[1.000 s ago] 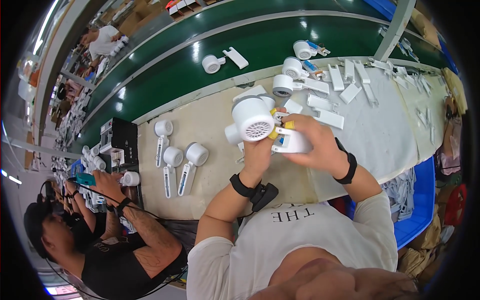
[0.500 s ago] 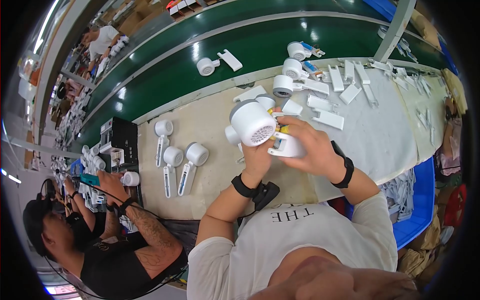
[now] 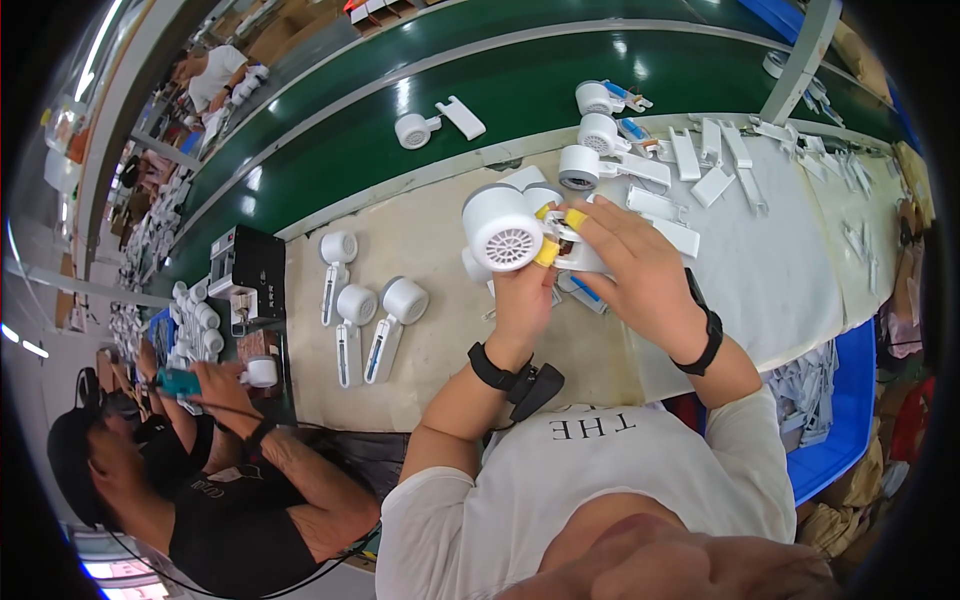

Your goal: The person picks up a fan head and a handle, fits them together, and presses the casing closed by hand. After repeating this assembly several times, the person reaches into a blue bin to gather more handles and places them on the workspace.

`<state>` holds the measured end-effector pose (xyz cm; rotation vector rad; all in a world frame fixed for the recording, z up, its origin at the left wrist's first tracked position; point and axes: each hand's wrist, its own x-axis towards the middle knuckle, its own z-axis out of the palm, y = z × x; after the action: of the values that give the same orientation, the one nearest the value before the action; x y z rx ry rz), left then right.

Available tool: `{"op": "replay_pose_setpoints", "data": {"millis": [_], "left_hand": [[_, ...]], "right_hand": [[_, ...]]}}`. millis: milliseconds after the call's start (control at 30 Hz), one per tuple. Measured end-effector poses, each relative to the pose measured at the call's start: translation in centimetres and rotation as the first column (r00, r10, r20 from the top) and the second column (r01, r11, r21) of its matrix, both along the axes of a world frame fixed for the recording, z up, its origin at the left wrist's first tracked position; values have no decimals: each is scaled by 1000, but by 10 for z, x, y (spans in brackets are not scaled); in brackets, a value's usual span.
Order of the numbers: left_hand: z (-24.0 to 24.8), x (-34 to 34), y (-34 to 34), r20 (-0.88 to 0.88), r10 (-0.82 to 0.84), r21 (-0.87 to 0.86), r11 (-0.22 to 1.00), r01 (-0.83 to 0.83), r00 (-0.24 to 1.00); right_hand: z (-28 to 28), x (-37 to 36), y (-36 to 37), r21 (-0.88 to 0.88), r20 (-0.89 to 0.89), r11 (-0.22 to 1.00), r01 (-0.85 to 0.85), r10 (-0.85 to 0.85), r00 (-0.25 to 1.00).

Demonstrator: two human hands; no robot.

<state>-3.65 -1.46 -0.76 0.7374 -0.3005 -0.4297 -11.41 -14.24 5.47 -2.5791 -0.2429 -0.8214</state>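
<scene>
Since the earlier frames, the white fan head [image 3: 503,228] is sitting a little lower and turned more toward the camera, its round grille now facing down at the wearer, and the right hand [image 3: 632,268] is covering more of the white handle part [image 3: 585,256] beside it. The left hand [image 3: 522,298] is holding the fan head from below, its grip closed around the underside. The right hand's grip is closed on the handle part, with yellow-capped fingertips [image 3: 575,218] pressing at the joint between the two pieces. Both pieces are being held just above the beige table [image 3: 430,370], in front of the chest.

The step in hand looks like mating the handle to the head. The next move probably calls for lining up the joint squarely and pressing evenly, without pinching any wiring there; the joint itself is hidden by the fingers.

Three finished units [image 3: 368,322] are lying to the left on the table, loose white handle shells [image 3: 712,170] to the right, and more heads are riding the green conveyor belt [image 3: 330,150]. A co-worker [image 3: 215,480] is working at the lower left.
</scene>
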Motion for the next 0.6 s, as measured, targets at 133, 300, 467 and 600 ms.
{"op": "replay_pose_setpoints", "data": {"millis": [133,300,467,600], "left_hand": [[4,-9,-3,-45,29,-66,997,-32,999],[8,-11,-10,102,210,88,972,-219,972],[22,-2,8,103,172,-49,985,-168,980],[25,4,15,181,101,-11,995,-101,978]], "right_hand": [[-4,9,7,-39,57,999,27,-24,998],[-14,18,14,-49,142,996,76,-68,987],[-6,8,-20,620,-261,782,-65,284,923],[-8,5,-19,796,-441,598,97,463,768]]}}
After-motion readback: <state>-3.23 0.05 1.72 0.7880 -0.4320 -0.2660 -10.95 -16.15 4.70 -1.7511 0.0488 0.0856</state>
